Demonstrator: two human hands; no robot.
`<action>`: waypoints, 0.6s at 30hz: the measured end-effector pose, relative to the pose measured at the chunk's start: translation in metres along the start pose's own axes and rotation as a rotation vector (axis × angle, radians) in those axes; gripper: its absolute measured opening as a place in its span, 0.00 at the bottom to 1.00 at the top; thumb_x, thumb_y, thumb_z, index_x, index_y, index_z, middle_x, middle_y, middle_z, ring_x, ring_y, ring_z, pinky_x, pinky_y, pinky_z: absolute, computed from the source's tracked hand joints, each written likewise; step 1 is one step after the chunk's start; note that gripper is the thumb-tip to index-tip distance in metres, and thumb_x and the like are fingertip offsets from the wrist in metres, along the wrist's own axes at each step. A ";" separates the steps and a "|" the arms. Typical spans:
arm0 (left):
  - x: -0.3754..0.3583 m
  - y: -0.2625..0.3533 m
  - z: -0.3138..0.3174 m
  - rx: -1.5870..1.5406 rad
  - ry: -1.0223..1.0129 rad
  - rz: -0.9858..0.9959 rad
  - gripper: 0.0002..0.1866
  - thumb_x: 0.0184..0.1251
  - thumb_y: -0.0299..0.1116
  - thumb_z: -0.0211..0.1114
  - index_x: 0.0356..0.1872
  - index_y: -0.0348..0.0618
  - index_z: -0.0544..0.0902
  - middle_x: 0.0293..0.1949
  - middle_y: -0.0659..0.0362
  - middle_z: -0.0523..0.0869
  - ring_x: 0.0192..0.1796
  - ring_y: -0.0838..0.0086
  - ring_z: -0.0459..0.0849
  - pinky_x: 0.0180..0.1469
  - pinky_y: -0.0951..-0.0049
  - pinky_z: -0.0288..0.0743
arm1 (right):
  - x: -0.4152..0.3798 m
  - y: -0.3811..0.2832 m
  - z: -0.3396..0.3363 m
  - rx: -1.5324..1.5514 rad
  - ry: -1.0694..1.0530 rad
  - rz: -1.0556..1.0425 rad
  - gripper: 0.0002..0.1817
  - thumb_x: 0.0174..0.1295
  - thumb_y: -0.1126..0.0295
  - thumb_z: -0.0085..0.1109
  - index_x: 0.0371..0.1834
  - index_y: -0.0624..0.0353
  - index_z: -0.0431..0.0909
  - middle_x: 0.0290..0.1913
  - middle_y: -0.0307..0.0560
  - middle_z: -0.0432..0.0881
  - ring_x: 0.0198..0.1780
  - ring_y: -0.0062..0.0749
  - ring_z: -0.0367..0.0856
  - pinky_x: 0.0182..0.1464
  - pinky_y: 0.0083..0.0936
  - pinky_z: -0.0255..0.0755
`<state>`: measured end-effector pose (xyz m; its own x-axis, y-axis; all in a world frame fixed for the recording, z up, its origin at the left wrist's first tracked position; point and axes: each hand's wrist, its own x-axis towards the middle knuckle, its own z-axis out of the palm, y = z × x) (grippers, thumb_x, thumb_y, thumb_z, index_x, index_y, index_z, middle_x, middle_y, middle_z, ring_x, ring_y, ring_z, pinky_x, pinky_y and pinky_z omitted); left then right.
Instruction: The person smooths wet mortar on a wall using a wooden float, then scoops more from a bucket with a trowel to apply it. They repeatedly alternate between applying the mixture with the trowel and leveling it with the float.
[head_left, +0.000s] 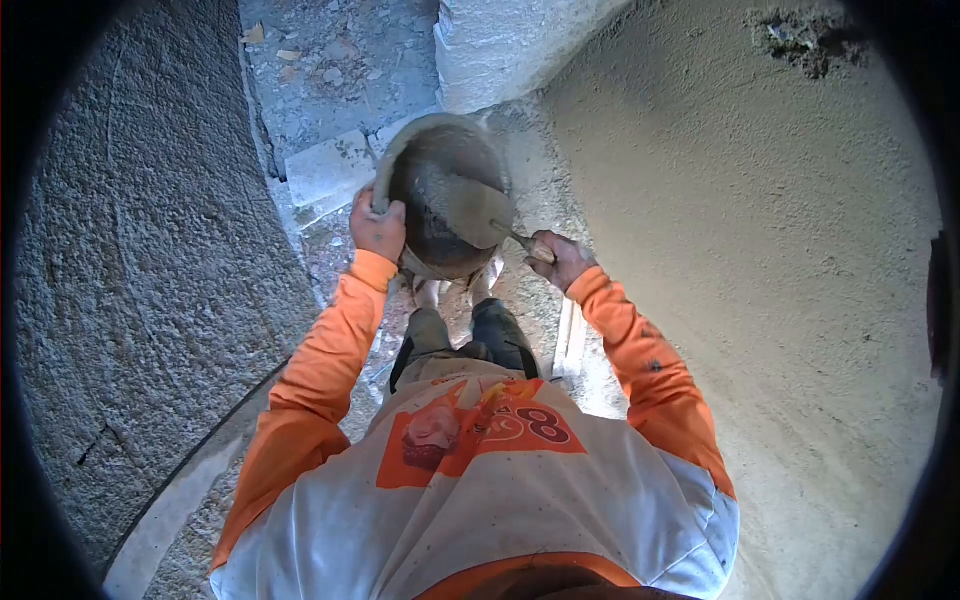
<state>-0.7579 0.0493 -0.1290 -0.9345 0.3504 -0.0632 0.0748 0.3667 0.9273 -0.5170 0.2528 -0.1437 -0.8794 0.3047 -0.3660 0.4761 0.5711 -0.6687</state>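
My left hand [379, 226] grips the left rim of a round, mortar-stained bucket [445, 262], which is tilted so its inside faces me. Wet grey residue coats the inner wall. In my right hand [562, 260] is the handle of a trowel [478, 212]. Its rounded blade, smeared with grey-brown mortar, lies over the right side of the bucket's opening. The bucket is in front of my legs, above my feet, which it partly hides.
A rough grey plastered wall [160, 220] rises on my left, and a smoother plastered wall [740, 230] on my right. Ahead are a white block-like corner [510, 45], a pale slab [325, 170] and rubble-strewn floor [345, 70]. A dark patch [815, 40] breaks the right wall's surface.
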 end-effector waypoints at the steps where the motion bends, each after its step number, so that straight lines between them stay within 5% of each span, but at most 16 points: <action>1: -0.002 -0.015 0.004 -0.022 0.007 -0.003 0.18 0.42 0.27 0.60 0.39 0.32 0.77 0.37 0.46 0.79 0.40 0.56 0.78 0.46 0.66 0.71 | 0.002 0.005 -0.004 -0.080 0.054 0.039 0.20 0.50 0.59 0.64 0.44 0.54 0.75 0.34 0.53 0.81 0.37 0.45 0.80 0.42 0.32 0.74; 7: -0.036 -0.049 0.024 0.018 0.162 -0.126 0.15 0.44 0.28 0.61 0.37 0.36 0.76 0.30 0.56 0.76 0.34 0.69 0.74 0.40 0.66 0.69 | 0.029 0.005 -0.016 -0.325 0.237 0.297 0.18 0.53 0.55 0.58 0.41 0.54 0.72 0.35 0.57 0.79 0.38 0.54 0.78 0.39 0.42 0.72; 10: -0.048 -0.076 0.016 -0.121 0.152 -0.213 0.17 0.45 0.28 0.61 0.39 0.34 0.76 0.32 0.54 0.77 0.35 0.68 0.75 0.41 0.66 0.70 | 0.036 -0.030 -0.027 -0.306 0.223 0.321 0.18 0.52 0.55 0.60 0.41 0.53 0.73 0.35 0.57 0.80 0.39 0.54 0.78 0.39 0.42 0.72; 12: -0.056 -0.103 0.010 0.092 0.269 -0.210 0.18 0.46 0.28 0.61 0.41 0.33 0.76 0.36 0.52 0.78 0.38 0.64 0.76 0.45 0.66 0.70 | 0.039 -0.051 -0.027 -0.305 0.230 0.319 0.18 0.51 0.55 0.61 0.40 0.53 0.74 0.35 0.57 0.80 0.39 0.54 0.78 0.39 0.42 0.72; 15: -0.070 -0.123 -0.010 0.004 0.283 -0.326 0.22 0.46 0.29 0.62 0.46 0.29 0.75 0.42 0.46 0.79 0.45 0.58 0.76 0.52 0.65 0.68 | 0.028 -0.082 -0.032 -0.264 0.114 0.211 0.21 0.53 0.53 0.59 0.44 0.52 0.73 0.33 0.58 0.80 0.38 0.56 0.78 0.41 0.45 0.72; 17: -0.081 -0.179 -0.022 0.049 0.333 -0.313 0.24 0.47 0.30 0.63 0.48 0.27 0.73 0.45 0.44 0.77 0.49 0.57 0.75 0.55 0.65 0.66 | 0.025 -0.105 -0.050 0.090 -0.130 -0.111 0.20 0.54 0.53 0.59 0.42 0.54 0.74 0.33 0.53 0.81 0.36 0.50 0.80 0.39 0.43 0.72; 18: -0.086 -0.197 -0.023 0.100 0.385 -0.296 0.26 0.48 0.30 0.64 0.49 0.25 0.72 0.48 0.41 0.76 0.52 0.56 0.74 0.58 0.65 0.64 | 0.031 -0.114 -0.064 0.084 -0.131 -0.114 0.20 0.54 0.53 0.59 0.42 0.54 0.74 0.33 0.53 0.81 0.36 0.50 0.80 0.39 0.43 0.72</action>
<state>-0.7004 -0.0728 -0.2977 -0.9801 -0.1176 -0.1601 -0.1975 0.4896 0.8493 -0.5985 0.2462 -0.0374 -0.9219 0.1373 -0.3623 0.3775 0.5291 -0.7600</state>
